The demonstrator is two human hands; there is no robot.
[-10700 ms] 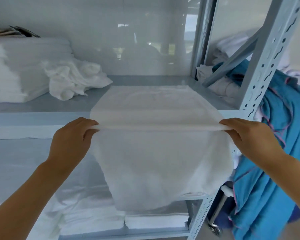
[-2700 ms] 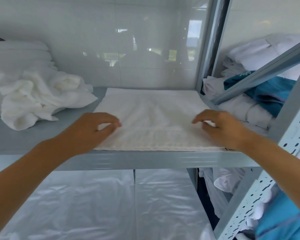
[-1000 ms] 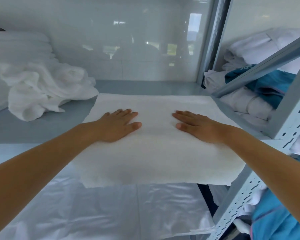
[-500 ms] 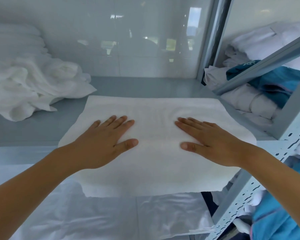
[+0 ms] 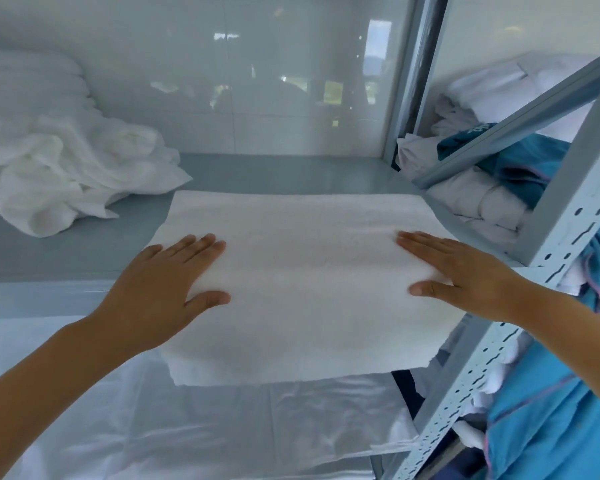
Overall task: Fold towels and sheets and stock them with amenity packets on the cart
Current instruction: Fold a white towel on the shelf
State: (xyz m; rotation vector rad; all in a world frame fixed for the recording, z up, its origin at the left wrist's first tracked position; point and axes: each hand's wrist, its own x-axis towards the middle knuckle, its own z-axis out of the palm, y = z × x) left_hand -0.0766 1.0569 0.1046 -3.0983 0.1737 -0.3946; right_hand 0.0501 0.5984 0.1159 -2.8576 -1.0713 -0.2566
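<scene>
Two flat palms press the white towel spread on the grey shelf, its near edge hanging over the front lip. Left hand lies at 9 o'clock on the cloth, right hand at 3 o'clock, fingers straight, gripping nothing. Crumpled white linen sits at 10 o'clock, apart from the towel. At 3 o'clock a perforated metal upright stands just beside the right wrist, with blue fabric beyond it.

no legible text, labels, brands or numbers on anything in view
</scene>
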